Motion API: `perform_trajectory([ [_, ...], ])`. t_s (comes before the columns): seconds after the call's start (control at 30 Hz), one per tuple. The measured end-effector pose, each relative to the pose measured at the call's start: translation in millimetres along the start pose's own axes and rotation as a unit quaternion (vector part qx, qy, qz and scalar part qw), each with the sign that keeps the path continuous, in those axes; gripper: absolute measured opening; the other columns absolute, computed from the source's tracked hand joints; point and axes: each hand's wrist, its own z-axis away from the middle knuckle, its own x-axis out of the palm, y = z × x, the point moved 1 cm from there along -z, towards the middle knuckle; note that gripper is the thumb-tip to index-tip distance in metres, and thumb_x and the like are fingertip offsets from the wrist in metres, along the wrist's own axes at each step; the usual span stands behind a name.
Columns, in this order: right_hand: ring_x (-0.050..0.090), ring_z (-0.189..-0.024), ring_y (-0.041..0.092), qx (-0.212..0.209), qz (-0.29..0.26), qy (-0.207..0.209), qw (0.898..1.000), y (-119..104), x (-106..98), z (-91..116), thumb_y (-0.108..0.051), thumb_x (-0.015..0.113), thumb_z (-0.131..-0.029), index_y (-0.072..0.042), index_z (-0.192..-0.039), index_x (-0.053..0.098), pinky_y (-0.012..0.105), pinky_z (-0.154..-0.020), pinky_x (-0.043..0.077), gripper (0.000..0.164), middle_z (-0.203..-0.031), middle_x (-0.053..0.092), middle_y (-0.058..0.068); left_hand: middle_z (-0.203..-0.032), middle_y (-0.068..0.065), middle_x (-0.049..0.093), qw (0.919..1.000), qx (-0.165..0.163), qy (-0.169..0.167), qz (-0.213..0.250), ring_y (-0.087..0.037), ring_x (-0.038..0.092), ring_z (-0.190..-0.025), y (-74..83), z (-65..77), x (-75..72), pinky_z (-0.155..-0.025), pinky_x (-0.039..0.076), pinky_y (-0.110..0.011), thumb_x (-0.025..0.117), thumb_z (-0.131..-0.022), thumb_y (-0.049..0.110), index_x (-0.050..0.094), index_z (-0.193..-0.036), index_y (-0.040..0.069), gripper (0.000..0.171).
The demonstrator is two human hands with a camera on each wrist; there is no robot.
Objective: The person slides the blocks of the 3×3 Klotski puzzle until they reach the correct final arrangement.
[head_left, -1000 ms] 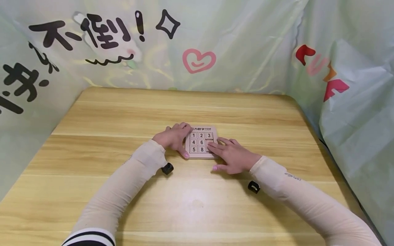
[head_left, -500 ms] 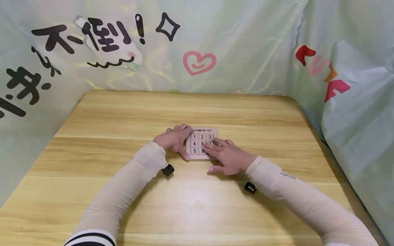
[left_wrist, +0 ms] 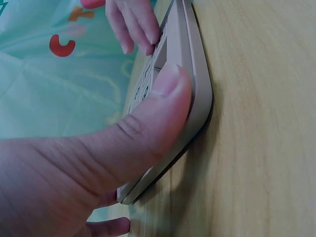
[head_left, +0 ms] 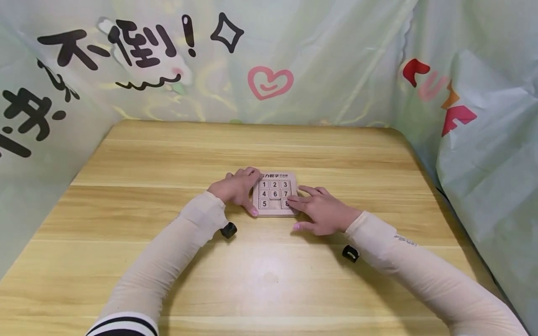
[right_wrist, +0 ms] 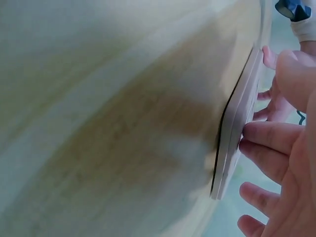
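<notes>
A pale pink sliding number puzzle (head_left: pixel 275 193) lies flat on the wooden table. Its rows read 1 2 3, then 4 6 7, then 5, a bare slot and 8. My left hand (head_left: pixel 238 186) holds the board's left side, thumb at the near corner and fingers at the far one. In the left wrist view the left thumb (left_wrist: pixel 163 103) presses on the puzzle's rim. My right hand (head_left: pixel 323 213) reaches in from the right, its straight fingertips touching the 8 tile (head_left: pixel 286 204) and partly covering it. The right wrist view shows two right fingers (right_wrist: pixel 271 137) against the board's face.
The wooden table (head_left: pixel 269 280) spreads around the puzzle on all sides. Printed cloth (head_left: pixel 336 60) hangs behind it and along both sides. A small black camera (head_left: pixel 229 230) is worn under the left wrist, another (head_left: pixel 350 253) under the right.
The 7 tile has come into view in the middle row. The 8 tile has slid right into the corner, leaving the bottom middle slot bare. My right hand moved left, then right; my left stayed put.
</notes>
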Motion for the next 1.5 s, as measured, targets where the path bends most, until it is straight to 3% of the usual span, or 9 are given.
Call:
perform_trajectory([
  [0.2, 0.030, -0.138, 0.040, -0.019, 0.006, 0.011, 1.000, -2, 2, -12, -0.055, 0.053, -0.093, -0.006, -0.145, 0.044, 0.060, -0.103, 0.032, 0.072, -0.148, 0.044, 0.009, -0.151, -0.009, 0.028, 1.0000, 0.003, -0.002, -0.008, -0.028, 0.033, -0.131, 1.1, 0.3, -0.1, -0.108, 0.025, -0.052, 0.087, -0.057, 0.048, 0.029, -0.149, 0.011, 0.115],
  [0.43, 0.030, -0.138, 0.042, -0.012, 0.019, 0.007, 1.000, -4, 4, -26, -0.056, 0.053, -0.092, -0.005, -0.146, 0.042, 0.058, -0.103, 0.033, 0.075, -0.149, 0.042, 0.008, -0.153, -0.010, 0.026, 1.0000, 0.004, -0.005, -0.003, -0.030, 0.031, -0.134, 2.7, -0.4, 3.5, -0.110, 0.022, -0.055, 0.087, -0.058, 0.049, 0.028, -0.150, 0.011, 0.116],
  [0.7, 0.026, -0.140, 0.041, -0.014, 0.010, -0.019, 1.000, -12, 1, -20, -0.059, 0.051, -0.093, -0.007, -0.146, 0.043, 0.060, -0.105, 0.029, 0.075, -0.151, 0.039, 0.007, -0.151, -0.009, 0.028, 0.9999, 0.008, 0.004, -0.012, -0.028, 0.033, -0.131, 1.2, 0.5, 0.1, -0.109, 0.024, -0.053, 0.088, -0.058, 0.048, 0.029, -0.149, 0.011, 0.115],
  [1.07, 0.027, -0.140, 0.038, -0.030, -0.001, -0.008, 1.000, -19, -1, -16, -0.058, 0.052, -0.093, -0.008, -0.146, 0.044, 0.059, -0.106, 0.029, 0.073, -0.150, 0.042, 0.007, -0.151, -0.009, 0.030, 1.0000, 0.006, 0.004, -0.002, -0.030, 0.032, -0.133, 0.6, 2.9, -6.2, -0.111, 0.019, -0.058, 0.087, -0.058, 0.046, 0.030, -0.149, 0.011, 0.113],
  [1.5, 0.030, -0.139, 0.038, -0.022, 0.017, 0.009, 1.000, -18, 0, -46, -0.059, 0.050, -0.093, -0.008, -0.146, 0.043, 0.057, -0.103, 0.033, 0.074, -0.150, 0.041, 0.005, -0.153, -0.011, 0.027, 0.9998, 0.008, -0.002, -0.017, -0.031, 0.032, -0.133, 1.2, 1.8, -2.4, -0.108, 0.024, -0.057, 0.087, -0.059, 0.051, 0.029, -0.149, 0.010, 0.115],
])
